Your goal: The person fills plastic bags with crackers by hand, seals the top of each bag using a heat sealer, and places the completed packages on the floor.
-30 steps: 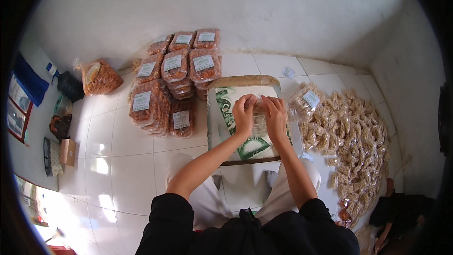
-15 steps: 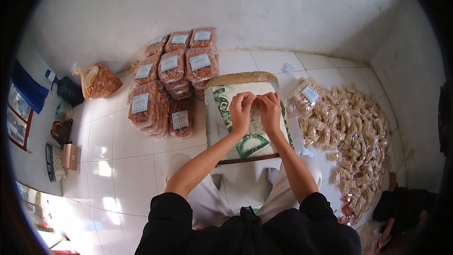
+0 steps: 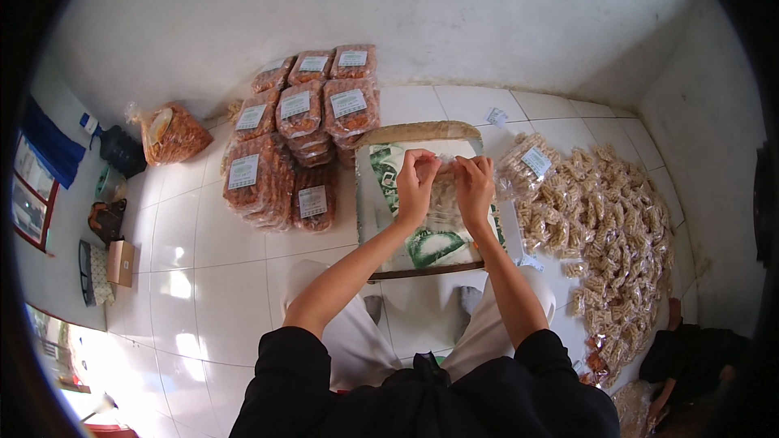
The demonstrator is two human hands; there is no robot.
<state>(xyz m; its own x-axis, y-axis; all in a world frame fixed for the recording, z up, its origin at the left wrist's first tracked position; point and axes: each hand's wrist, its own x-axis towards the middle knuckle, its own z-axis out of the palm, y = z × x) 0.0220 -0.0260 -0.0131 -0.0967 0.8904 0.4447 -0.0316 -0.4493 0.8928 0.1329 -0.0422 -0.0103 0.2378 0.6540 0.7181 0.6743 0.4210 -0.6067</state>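
Working, by judgement, at the mouth of a clear plastic bag (image 3: 443, 209); either gathering or spreading the film edge, with the detail showing too small for telling which. Pinching the far edge at its left with the left hand (image 3: 415, 188), closing thumb against fingertips. Pinching the same edge at its right with the right hand (image 3: 475, 188), likewise closing on film. Leaving only a short span of film between the 2 grips.

Calling next, by judgement, for holding the 2 pinches level, drawing the edge evenly and sparing the thin film from tearing.

Locating the bag: apparently lying on the green-and-white printed sheet (image 3: 434, 248) covering the low table (image 3: 418, 131), between the 2 hands. Pointing the pinched edge away from the body, toward the wall (image 3: 503, 24); pointing the opposite end back toward the body. Running the long axis roughly front to back, uncertainly, with the hands partly covering the outline. Showing contents too faintly for identifying.

Noting at the right, just beside the table, a labelled clear pack (image 3: 518, 172) adjoining a heap of small pale packs (image 3: 604, 235). Noting at the left stacked orange-brown packs (image 3: 264, 195).
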